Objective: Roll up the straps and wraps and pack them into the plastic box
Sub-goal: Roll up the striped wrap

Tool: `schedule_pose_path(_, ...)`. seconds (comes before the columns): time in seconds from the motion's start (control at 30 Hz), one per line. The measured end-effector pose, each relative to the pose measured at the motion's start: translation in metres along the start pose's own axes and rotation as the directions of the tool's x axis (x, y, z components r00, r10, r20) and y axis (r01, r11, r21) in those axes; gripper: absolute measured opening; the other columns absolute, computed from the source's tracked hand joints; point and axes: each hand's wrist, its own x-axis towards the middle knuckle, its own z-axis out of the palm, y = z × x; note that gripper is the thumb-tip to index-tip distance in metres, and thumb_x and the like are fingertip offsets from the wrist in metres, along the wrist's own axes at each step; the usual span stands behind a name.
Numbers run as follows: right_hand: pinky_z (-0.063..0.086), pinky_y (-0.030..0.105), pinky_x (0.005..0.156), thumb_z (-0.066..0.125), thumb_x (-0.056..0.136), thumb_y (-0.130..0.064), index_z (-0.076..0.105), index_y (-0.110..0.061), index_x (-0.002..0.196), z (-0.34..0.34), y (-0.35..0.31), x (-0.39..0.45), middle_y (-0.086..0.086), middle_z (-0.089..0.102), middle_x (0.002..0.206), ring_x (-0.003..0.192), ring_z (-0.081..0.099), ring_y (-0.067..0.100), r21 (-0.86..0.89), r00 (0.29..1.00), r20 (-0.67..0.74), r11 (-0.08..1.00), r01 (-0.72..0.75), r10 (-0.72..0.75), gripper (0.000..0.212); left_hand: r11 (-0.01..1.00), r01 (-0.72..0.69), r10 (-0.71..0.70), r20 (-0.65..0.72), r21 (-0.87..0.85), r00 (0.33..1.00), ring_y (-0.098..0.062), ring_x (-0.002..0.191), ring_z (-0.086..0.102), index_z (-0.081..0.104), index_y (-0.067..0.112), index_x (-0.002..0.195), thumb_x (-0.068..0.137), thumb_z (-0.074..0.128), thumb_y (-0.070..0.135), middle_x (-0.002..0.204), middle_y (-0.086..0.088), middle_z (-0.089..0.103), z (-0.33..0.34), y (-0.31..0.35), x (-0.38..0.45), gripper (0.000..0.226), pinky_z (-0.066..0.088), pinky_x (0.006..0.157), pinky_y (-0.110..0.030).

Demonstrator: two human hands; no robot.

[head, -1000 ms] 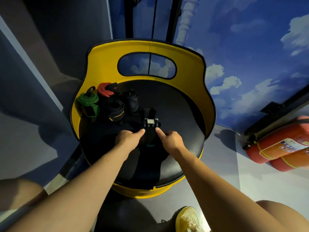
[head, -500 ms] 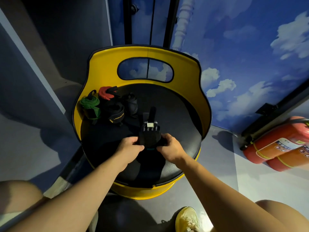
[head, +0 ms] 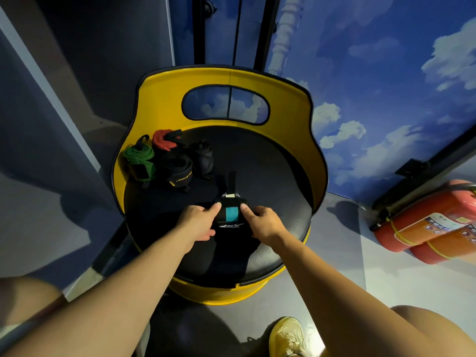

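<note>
We see a corner with a wall [head: 373,73] painted as blue sky with white clouds, and before it a round yellow chair [head: 159,104] with a black seat cushion [head: 270,181] and an oval cut-out in its back. On the floor to the right lie two red fire extinguishers [head: 432,225], side by side. A yellow shoe [head: 287,336] shows at the bottom edge.

In the middle of the cushion we see a black wrap [head: 230,215], partly rolled into a thick bundle. It bears a teal patch on its top face, a small pale tag at its far edge and a white logo on the near side. A narrow black loop sticks out from its far end and lies on the cushion.

The left hand [head: 198,220] grips the left side of the bundle, its fingers curled against it. The right hand [head: 262,220] grips the right side the same way, thumb pressed near the teal patch.

At the far left of the cushion, against the chair's wall, sit finished rolls close together: a green roll [head: 140,161], a red roll [head: 162,141] behind it, a black roll with yellow lettering [head: 179,173] and a dark roll [head: 204,158] just beside that. We cannot see a plastic box.
</note>
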Motion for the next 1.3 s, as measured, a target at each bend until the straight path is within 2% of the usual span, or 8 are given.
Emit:
schedule_pose_path(0.17, 0.063, 0.046, 0.077, 0.063, 0.087, -0.064, 0.067, -0.007, 0.087, 0.001, -0.010, 0.018, 0.012, 0.073, 0.089, 0.076, 0.075, 0.028, 0.150, 0.993, -0.036, 0.983, -0.108, 0.115, 0.057, 0.956, 0.118, -0.120, 0.006, -0.269, 0.993, -0.033, 0.078, 0.076, 0.057, 0.014, 0.102, 0.090, 0.072, 0.045, 0.089, -0.007, 0.065, 0.008, 0.007, 0.013, 0.036, 0.063, 0.078, -0.042)
schedule_pose_path(0.37, 0.063, 0.041, 0.077, 0.078, 0.080, -0.054, 0.068, -0.003, 0.096, -0.003, -0.019, 0.022, 0.014, 0.073, 0.100, 0.084, 0.075, 0.026, 0.377, 0.976, 0.024, 0.902, -0.210, 0.217, 0.054, 0.885, 0.213, -0.188, 0.102, -0.413, 0.977, -0.032, 0.081, 0.076, 0.064, 0.012, 0.120, 0.084, 0.076, 0.040, 0.116, -0.015, 0.069, 0.004, 0.010, 0.017, 0.046, 0.062, 0.071, -0.037)
schedule_pose_path(0.57, 0.061, 0.030, 0.074, 0.075, 0.085, -0.040, 0.065, -0.008, 0.114, -0.012, -0.026, 0.003, 0.008, 0.073, 0.103, 0.090, 0.072, 0.019, 0.541, 0.970, 0.147, 0.806, -0.241, 0.192, 0.045, 0.858, 0.211, -0.151, 0.164, -0.468, 0.975, -0.034, 0.097, 0.070, 0.063, 0.012, 0.123, 0.087, 0.075, 0.036, 0.116, -0.015, 0.069, -0.001, 0.013, 0.005, 0.045, 0.058, 0.085, -0.042)
schedule_pose_path(0.67, 0.058, 0.030, 0.073, 0.073, 0.087, -0.033, 0.065, -0.005, 0.113, -0.018, -0.035, -0.009, 0.008, 0.073, 0.100, 0.086, 0.070, 0.018, 0.621, 0.982, 0.117, 0.760, -0.191, 0.151, 0.039, 0.861, 0.162, -0.100, 0.152, -0.482, 0.983, -0.035, 0.094, 0.072, 0.061, 0.014, 0.124, 0.085, 0.077, 0.033, 0.123, -0.016, 0.065, -0.005, 0.024, -0.005, 0.045, 0.059, 0.082, -0.041)
schedule_pose_path(0.83, 0.052, 0.033, 0.070, 0.076, 0.084, -0.024, 0.066, -0.009, 0.099, -0.037, -0.065, -0.031, 0.010, 0.068, 0.091, 0.080, 0.067, 0.022, 0.664, 1.000, 0.011, 0.748, -0.028, 0.027, 0.023, 0.834, 0.094, -0.003, 0.165, -0.544, 0.986, -0.042, 0.095, 0.071, 0.063, 0.009, 0.110, 0.086, 0.069, 0.021, 0.115, -0.018, 0.068, -0.015, 0.056, -0.029, 0.028, 0.055, 0.093, -0.051)
schedule_pose_path(1.0, 0.055, 0.023, 0.060, 0.072, 0.088, -0.014, 0.068, -0.012, 0.098, -0.063, -0.098, -0.051, 0.007, 0.069, 0.095, 0.083, 0.068, 0.017, 0.694, 0.991, -0.041, 0.710, 0.118, -0.125, 0.011, 0.826, -0.005, 0.131, 0.183, -0.563, 0.974, -0.041, 0.093, 0.072, 0.062, 0.008, 0.116, 0.085, 0.067, 0.015, 0.111, -0.015, 0.068, -0.038, 0.090, -0.048, 0.032, 0.057, 0.083, -0.052)
schedule_pose_path(1.13, 0.055, 0.022, 0.066, 0.071, 0.089, -0.013, 0.067, -0.008, 0.114, -0.074, -0.114, -0.053, 0.012, 0.071, 0.106, 0.092, 0.070, 0.019, 0.702, 0.973, -0.089, 0.680, 0.211, -0.211, 0.026, 0.829, -0.087, 0.248, 0.224, -0.552, 0.942, -0.039, 0.099, 0.072, 0.066, 0.010, 0.110, 0.079, 0.077, 0.015, 0.109, -0.015, 0.073, -0.050, 0.109, -0.057, 0.033, 0.053, 0.093, -0.054)
schedule_pose_path(1.3, 0.057, 0.027, 0.081, 0.071, 0.089, -0.013, 0.065, -0.005, 0.125, -0.067, -0.110, -0.045, 0.019, 0.068, 0.122, 0.111, 0.068, 0.027, 0.700, 0.958, -0.095, 0.667, 0.257, -0.269, 0.038, 0.816, -0.156, 0.352, 0.265, -0.556, 0.898, -0.035, 0.109, 0.070, 0.065, 0.013, 0.124, 0.073, 0.077, 0.020, 0.119, -0.011, 0.073, -0.055, 0.104, -0.049, 0.053, 0.053, 0.097, -0.055)
